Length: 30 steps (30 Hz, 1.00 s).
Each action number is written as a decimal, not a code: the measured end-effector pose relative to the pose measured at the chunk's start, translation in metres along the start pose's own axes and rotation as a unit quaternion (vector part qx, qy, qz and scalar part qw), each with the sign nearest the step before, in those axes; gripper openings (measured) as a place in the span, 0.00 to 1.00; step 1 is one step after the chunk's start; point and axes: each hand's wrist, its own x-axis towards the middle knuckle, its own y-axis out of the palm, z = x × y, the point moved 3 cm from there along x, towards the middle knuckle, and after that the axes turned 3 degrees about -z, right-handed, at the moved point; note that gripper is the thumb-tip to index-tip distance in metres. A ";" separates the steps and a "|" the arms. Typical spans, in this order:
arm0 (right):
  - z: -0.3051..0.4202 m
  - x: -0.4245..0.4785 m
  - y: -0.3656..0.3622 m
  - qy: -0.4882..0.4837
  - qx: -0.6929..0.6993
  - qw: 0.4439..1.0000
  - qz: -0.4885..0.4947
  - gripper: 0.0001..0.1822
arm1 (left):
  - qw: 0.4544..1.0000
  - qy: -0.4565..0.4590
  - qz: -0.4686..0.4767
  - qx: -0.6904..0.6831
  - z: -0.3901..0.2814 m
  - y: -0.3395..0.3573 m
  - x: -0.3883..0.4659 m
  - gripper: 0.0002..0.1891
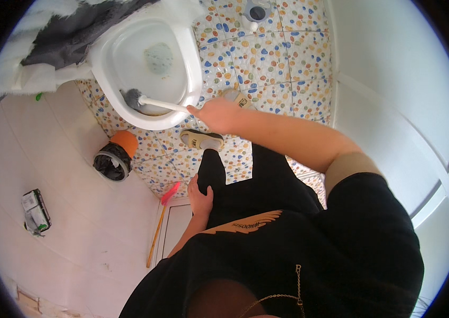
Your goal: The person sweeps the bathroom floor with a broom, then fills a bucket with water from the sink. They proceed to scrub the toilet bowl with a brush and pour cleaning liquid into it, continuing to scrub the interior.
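Observation:
My right hand (214,114) grips the white handle of a toilet brush (163,104). The brush's grey bristle head (132,98) presses against the inner wall of a white toilet bowl (193,75), near the rim. Greenish water stands at the bottom of the bowl, and brownish stains mark the inside of the rim close to the brush. Lower down, my left hand (200,200) rests on my leg in black trousers (212,171), its thumb apart from the fingers and nothing in it.
A trash bin (126,167) with a black liner and an orange part stands by the left wall. Below it leans a pink fly swatter (171,192). A packet (37,211) hangs on that wall. A grey-and-white container (257,14) sits on the pebble-patterned floor (264,59).

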 end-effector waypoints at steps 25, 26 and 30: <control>0.053 0.025 0.013 0.198 0.195 0.930 -0.242 0.25 | 0.995 -0.007 -0.049 -0.086 0.019 0.006 -0.014 0.32; 0.065 0.024 0.019 0.182 0.226 0.922 -0.255 0.24 | 0.994 -0.015 -0.050 -0.091 0.024 0.007 -0.016 0.32; 0.107 0.056 0.035 0.123 0.275 0.897 -0.324 0.23 | 0.990 -0.037 -0.072 -0.113 0.037 0.006 -0.026 0.32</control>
